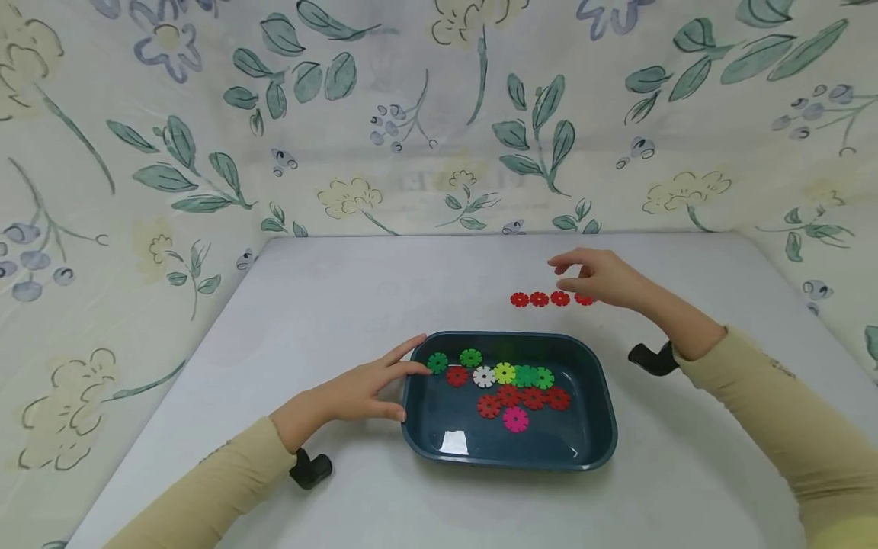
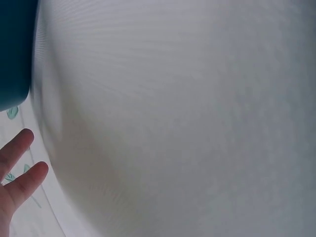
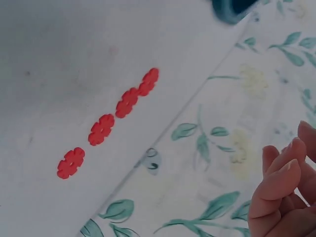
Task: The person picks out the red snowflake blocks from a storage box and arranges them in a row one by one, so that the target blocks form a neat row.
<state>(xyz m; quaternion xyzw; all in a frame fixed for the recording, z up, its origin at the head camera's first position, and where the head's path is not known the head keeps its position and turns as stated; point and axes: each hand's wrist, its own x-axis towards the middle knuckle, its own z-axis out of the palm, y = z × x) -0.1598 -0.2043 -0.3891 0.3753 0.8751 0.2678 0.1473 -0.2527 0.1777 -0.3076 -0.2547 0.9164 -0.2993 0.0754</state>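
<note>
My left hand [image 1: 360, 390] lies at the left end of a dark blue tray [image 1: 597, 374], fingers spread and the fingertips and thumb right at its rim. Plastic snowflake discs lie in that tray: several red ones [image 1: 533, 398], several green ones [image 1: 437, 362], a white disc [image 1: 484, 377], a yellow disc [image 1: 504, 373] and a pink disc [image 1: 516, 419]. Behind the tray, several red snowflake discs [image 1: 539, 300] form a row on the table. Over the right end of this row hangs my right hand [image 1: 604, 276], its fingers loosely bent and holding nothing. The right wrist view shows the red row [image 3: 101, 129] too.
The table [image 1: 329, 290] has a white cover. Floral cloth [image 1: 425, 175] rises behind it and at both sides. A black wrist camera mount [image 1: 311, 469] hangs below my left wrist, another black mount [image 1: 653, 358] below my right one.
</note>
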